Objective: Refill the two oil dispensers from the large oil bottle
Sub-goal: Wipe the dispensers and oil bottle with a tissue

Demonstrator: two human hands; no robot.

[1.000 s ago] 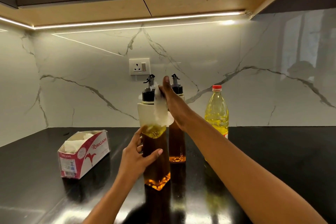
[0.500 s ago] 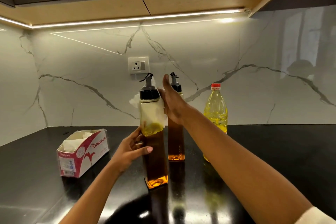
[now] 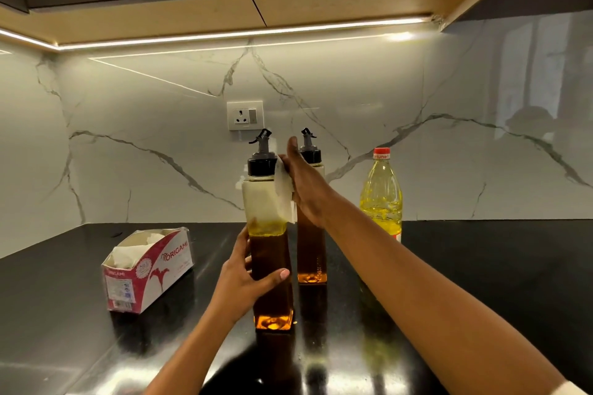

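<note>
While the left hand (image 3: 239, 280) curls its fingers (image 3: 243, 242) round the near dispenser (image 3: 269, 250), the right hand (image 3: 308, 191) clasps a tissue (image 3: 284, 194) against it.

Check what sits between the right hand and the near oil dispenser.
A white tissue, held by the right hand against the clear upper part of the near oil dispenser. The head view shows it.

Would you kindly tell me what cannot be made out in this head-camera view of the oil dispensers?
Head view:
- Rear oil dispenser: upper body hidden by the right hand and tissue.
- Right hand's grip: hidden behind the tissue and front oil dispenser.
- Large oil bottle: base hidden by the right forearm.
- Tissue box: small print too small to read.
</note>
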